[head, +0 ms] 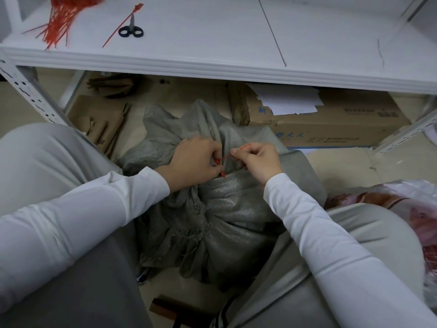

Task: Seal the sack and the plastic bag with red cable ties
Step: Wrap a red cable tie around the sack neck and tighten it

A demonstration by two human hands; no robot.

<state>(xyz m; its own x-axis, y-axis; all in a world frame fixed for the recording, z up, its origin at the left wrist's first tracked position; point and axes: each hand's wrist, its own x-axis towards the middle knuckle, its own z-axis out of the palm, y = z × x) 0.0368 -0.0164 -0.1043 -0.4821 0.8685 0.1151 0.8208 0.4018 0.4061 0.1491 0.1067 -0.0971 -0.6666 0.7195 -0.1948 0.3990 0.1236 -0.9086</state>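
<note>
Between the person's knees, a grey woven sack (236,209) stands on the floor, its neck gathered under both hands. Left hand (194,159) is closed around the bunched neck and pinches the head of a red cable tie (227,157) against it. Right hand (257,162), just beside the left, is closed in a pinch on the tie's free tail, which runs up past its fingertips (234,151). Well beyond both grips, on the white surface (212,31), lie a bundle of spare red ties (59,22), black-handled scissors (130,30) and one loose tie (123,27). Off to the right of the right grip, a plastic bag (413,209) with reddish contents rests by the knee.
</note>
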